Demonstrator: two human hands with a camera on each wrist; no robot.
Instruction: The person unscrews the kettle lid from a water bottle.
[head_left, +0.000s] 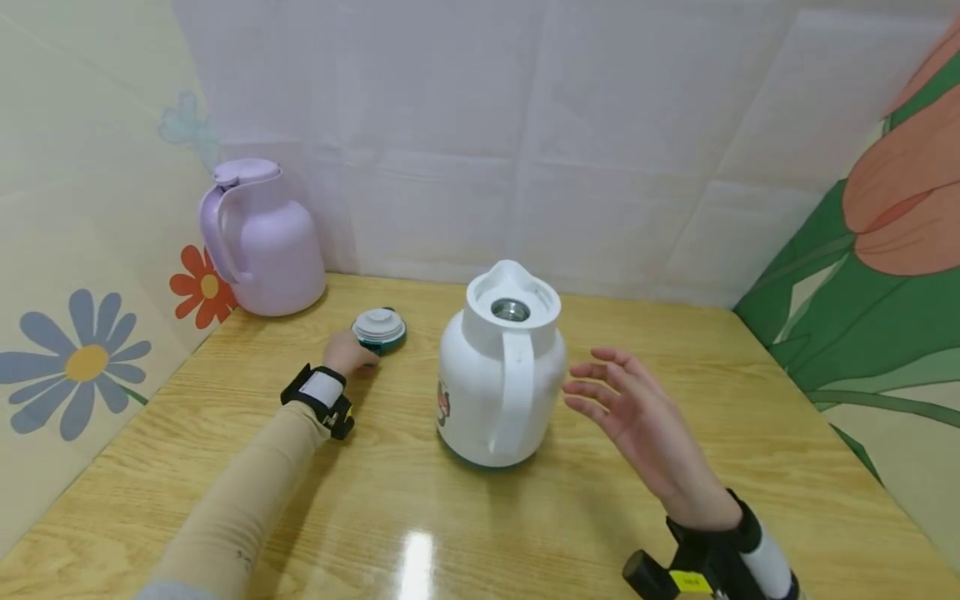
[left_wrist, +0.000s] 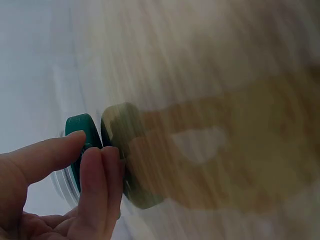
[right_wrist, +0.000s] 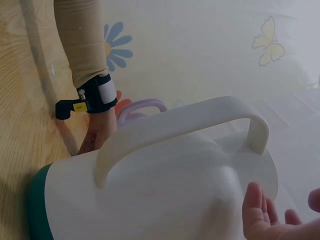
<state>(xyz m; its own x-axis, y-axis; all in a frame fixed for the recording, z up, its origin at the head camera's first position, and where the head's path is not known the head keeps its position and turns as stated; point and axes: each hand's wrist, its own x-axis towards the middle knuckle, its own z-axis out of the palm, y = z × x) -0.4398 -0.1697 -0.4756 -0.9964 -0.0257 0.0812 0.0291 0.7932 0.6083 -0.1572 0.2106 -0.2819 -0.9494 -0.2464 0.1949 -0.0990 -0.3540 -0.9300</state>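
Observation:
Left of the white vacuum jug, my left hand [head_left: 347, 353] pinches the edge of a lid [head_left: 380, 327] with a green rim and a pale stepped top. In the left wrist view the thumb and fingers grip the lid's green rim [left_wrist: 80, 123] close over the glossy tabletop. The white vacuum jug [head_left: 472, 367] stands upright, its silvery mouth [head_left: 511, 310] uncovered and its handle [head_left: 517, 383] facing me. My right hand [head_left: 633, 417] hovers beside the jug's right side, fingers spread and holding nothing. A green base [right_wrist: 39, 202] shows under the jug in the right wrist view.
A lilac jug [head_left: 281, 242] stands at the back left corner, by the wall. The wooden table [head_left: 645, 342] meets a white sheet [head_left: 637, 167] at the back and flower-printed walls on both sides.

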